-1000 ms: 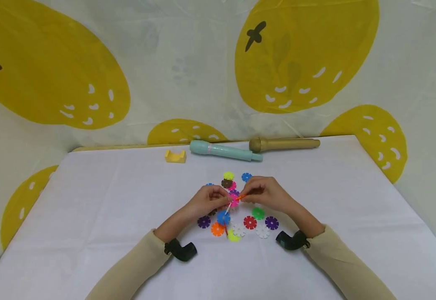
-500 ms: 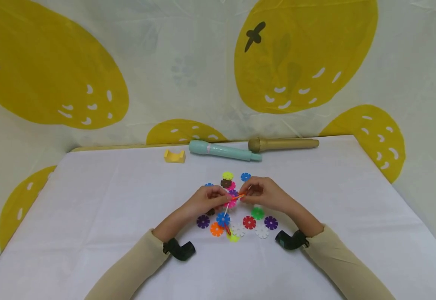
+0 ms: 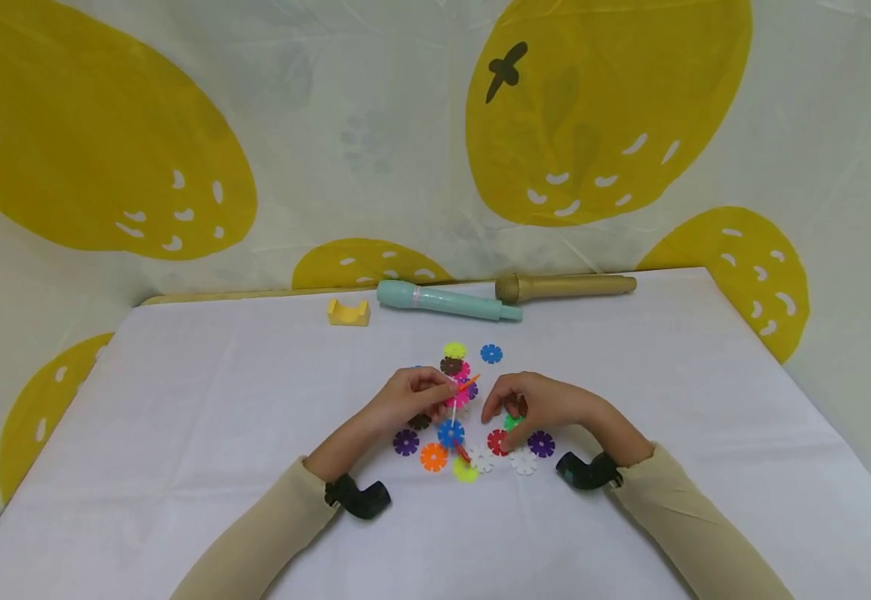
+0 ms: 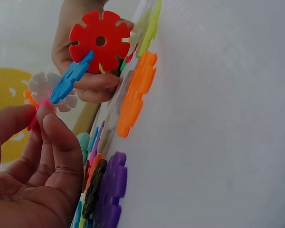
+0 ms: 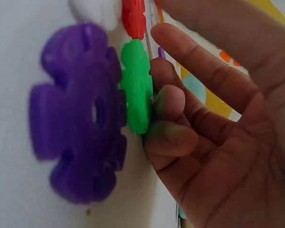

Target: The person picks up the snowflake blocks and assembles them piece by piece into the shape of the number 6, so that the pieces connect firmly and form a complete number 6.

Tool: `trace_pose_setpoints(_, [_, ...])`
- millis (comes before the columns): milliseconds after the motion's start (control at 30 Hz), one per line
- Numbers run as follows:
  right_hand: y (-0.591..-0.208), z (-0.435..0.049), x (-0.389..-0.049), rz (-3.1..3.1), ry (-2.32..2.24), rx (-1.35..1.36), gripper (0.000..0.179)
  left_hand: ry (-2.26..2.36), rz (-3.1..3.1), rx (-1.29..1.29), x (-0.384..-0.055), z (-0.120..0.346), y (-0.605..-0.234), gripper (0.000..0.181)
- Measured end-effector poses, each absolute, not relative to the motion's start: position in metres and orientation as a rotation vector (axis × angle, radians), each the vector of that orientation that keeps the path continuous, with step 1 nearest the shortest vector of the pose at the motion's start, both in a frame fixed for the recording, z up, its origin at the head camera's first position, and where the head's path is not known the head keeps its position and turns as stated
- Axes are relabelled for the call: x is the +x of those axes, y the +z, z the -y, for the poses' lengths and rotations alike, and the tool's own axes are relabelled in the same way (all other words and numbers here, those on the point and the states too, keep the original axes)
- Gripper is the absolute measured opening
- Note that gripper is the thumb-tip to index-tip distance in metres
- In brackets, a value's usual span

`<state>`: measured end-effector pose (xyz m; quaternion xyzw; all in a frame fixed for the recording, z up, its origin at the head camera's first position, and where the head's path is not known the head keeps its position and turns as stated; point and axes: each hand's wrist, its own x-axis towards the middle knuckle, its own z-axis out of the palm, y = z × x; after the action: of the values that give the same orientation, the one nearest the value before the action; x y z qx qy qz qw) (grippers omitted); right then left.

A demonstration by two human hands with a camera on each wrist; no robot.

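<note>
My left hand [image 3: 416,396] pinches a pink notched snowflake disc [image 4: 34,119] between thumb and fingertips. It belongs to a joined chain with an orange disc [image 3: 469,382], a white disc [image 4: 40,87], a blue disc [image 4: 69,81] and a red disc [image 4: 88,35] at the near end. Over loose discs to the right, my right hand [image 3: 543,402] has its fingers loosely bent, nothing held. Its thumb reaches the edge of a flat red disc [image 3: 497,439]. Bent fingers lie right beside a green disc [image 5: 137,88], partly hidden in the head view.
Loose discs lie around the hands: purple [image 3: 542,443], white [image 3: 523,460], orange [image 3: 433,457], yellow [image 3: 454,350] and blue [image 3: 491,354]. Farther back are a mint microphone-shaped object [image 3: 450,302], a gold one [image 3: 566,287] and a yellow cradle-shaped block [image 3: 348,312].
My right hand has let go of the orange disc and moved down toward the red and green discs, its fingers spreading. The left hand keeps the chain in nearly the same place.
</note>
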<state>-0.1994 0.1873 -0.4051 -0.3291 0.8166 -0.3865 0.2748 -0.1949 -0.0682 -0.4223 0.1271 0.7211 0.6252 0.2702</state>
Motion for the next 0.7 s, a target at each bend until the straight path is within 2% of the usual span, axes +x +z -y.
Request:
trace_pose_setpoints(233, [-0.4039, -0.186, -0.1979, -2.254, -1.014, -0.864, 0.019, 1.695, -1.942, 0.304, -0.1957, 0.0665, -0.425, 0.027])
trace_pose_setpoints(467, [-0.4057, -0.1857, -0.1959, -2.239, -1.013, -0.865, 0.03, 1.698, -1.953, 0.251, -0.1945, 0.0651, -0.4242, 0.027])
trace_pose_setpoints(700, [-0.405, -0.185, -0.1969, -2.239, -0.991, -0.881, 0.028, 1.721, -1.923, 0.243, -0.1958, 0.0657, -0.4275, 0.027])
